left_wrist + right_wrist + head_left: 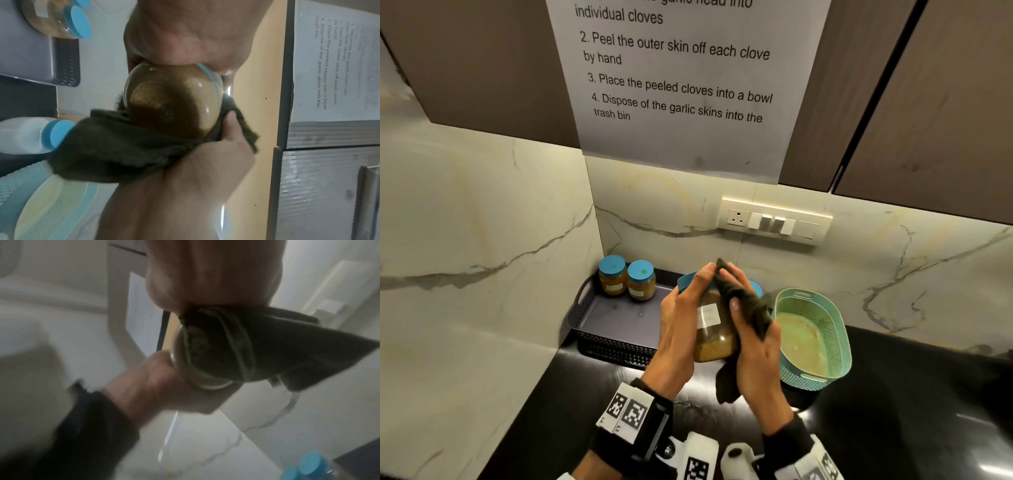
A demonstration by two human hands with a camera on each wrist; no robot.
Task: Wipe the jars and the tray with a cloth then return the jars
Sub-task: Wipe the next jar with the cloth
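My left hand grips a glass jar of brown powder with a blue lid, tilted above the counter. My right hand holds a dark green cloth and presses it against the jar's right side. In the left wrist view the jar's base faces the camera with the cloth wrapped under it. In the right wrist view the cloth covers most of the jar. Two more blue-lidded jars stand at the back left of the grey tray.
A teal perforated basket stands right of my hands on the black counter. Another blue-lidded jar with pale contents stands behind my right hand. Marble walls close the corner, with a socket panel on the back wall.
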